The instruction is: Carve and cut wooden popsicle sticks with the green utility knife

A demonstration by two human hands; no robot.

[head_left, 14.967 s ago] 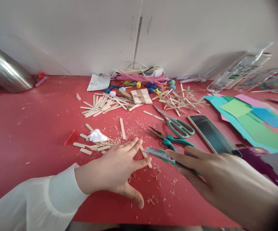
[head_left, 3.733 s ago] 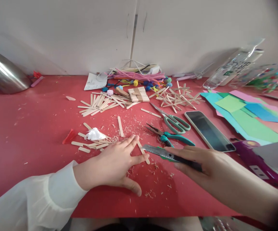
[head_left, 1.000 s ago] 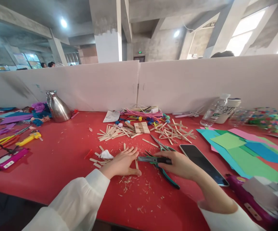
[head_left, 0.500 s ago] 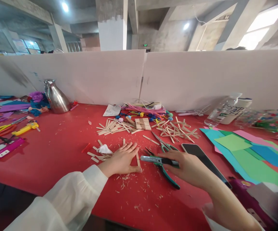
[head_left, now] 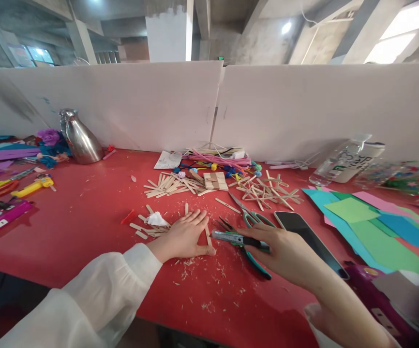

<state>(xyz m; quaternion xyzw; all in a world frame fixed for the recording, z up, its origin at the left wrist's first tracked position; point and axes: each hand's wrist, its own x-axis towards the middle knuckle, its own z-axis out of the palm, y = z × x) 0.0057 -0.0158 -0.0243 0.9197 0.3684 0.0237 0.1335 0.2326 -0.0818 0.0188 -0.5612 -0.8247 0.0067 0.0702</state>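
Observation:
My left hand [head_left: 185,235] lies flat on the red table with its fingers stretched out, pressing down on wooden craft sticks. One craft stick [head_left: 208,236] shows between its thumb and forefinger, and another [head_left: 187,209] sticks out beyond the fingers. In my right hand [head_left: 282,246] is a utility knife [head_left: 231,237], its tip close to the stick by my left thumb. Under the knife lie pliers [head_left: 256,263] with dark green handles, partly hidden. Scissors [head_left: 249,215] rest just behind. Wood shavings [head_left: 205,305] are scattered in front of my hands.
Craft-stick piles [head_left: 169,185] lie behind my hands, with a small stick panel [head_left: 216,181]. A phone [head_left: 309,241] and coloured paper [head_left: 369,237] are on the right, near a bottle [head_left: 335,162]. At left stand a steel jug [head_left: 82,140] and a purple power strip [head_left: 4,215].
The view has tilted down slightly, so the table sits higher in the picture. The knife tip has moved a little nearer the craft stick by my left thumb.

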